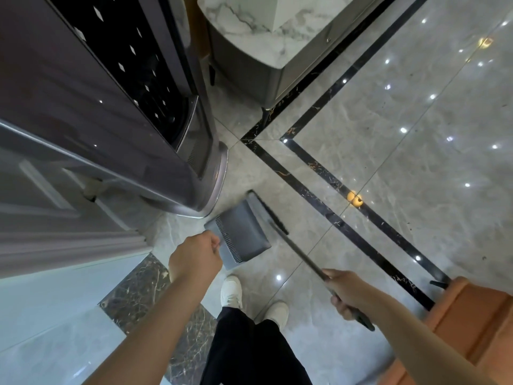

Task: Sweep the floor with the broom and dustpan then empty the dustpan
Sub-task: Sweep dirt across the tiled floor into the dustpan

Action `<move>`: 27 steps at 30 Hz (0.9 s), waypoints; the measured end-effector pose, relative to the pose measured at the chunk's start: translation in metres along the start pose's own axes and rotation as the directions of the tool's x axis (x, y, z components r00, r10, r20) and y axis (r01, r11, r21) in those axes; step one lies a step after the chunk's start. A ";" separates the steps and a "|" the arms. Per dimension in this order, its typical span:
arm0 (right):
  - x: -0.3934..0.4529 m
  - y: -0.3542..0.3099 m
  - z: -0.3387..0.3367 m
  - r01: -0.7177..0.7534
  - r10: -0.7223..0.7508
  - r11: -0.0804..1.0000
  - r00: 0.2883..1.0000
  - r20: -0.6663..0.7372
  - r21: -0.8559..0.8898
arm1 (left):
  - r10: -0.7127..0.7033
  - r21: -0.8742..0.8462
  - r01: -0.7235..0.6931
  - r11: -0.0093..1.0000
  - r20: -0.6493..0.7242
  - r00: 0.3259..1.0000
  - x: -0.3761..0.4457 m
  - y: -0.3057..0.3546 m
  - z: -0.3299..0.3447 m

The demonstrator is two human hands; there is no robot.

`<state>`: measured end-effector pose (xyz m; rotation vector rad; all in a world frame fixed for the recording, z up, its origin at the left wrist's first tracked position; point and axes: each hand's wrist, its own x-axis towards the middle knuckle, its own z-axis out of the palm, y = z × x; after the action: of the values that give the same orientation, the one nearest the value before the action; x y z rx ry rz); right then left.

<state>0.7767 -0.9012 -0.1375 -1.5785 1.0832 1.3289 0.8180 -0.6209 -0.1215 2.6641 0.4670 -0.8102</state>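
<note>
The person stands over a corner of the glossy tiled floor; the left hand is curled round the top of the dustpan, whose handle is hidden under the fist, and the pan's mouth faces up and to the right, away from the feet; the right hand grips the broom low on its dark handle, whose long axis runs up-left from the fist toward the pan's right edge, so the brush end lies just beside the mouth; judged from this, the next stroke pulls dirt leftward into the pan. A tall dark appliance crowds the pan's left; a marble-topped cabinet stands beyond; a small orange ball lies on the black stripe to the right, well apart from the brush; an orange seat sits close by the right forearm.
</note>
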 end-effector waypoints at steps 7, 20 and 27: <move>-0.017 0.023 -0.027 -0.122 0.027 0.907 0.972 0.233 0.404 | 0.006 -0.051 -0.005 0.999 0.023 1.000 -0.007 -0.001 0.001; 0.003 0.099 -0.082 0.130 0.006 0.742 0.980 -0.201 0.658 | 0.200 -0.092 -0.183 0.979 0.219 0.955 -0.005 0.028 0.001; 0.012 0.183 -0.120 0.087 0.156 0.547 0.967 -0.203 0.832 | 0.259 -0.029 -0.262 0.965 0.288 0.922 -0.012 0.084 0.012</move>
<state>0.6428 -1.0748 -0.1407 -0.9664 1.6014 0.4248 0.8356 -0.7037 -0.1067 2.4842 0.0334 -1.0932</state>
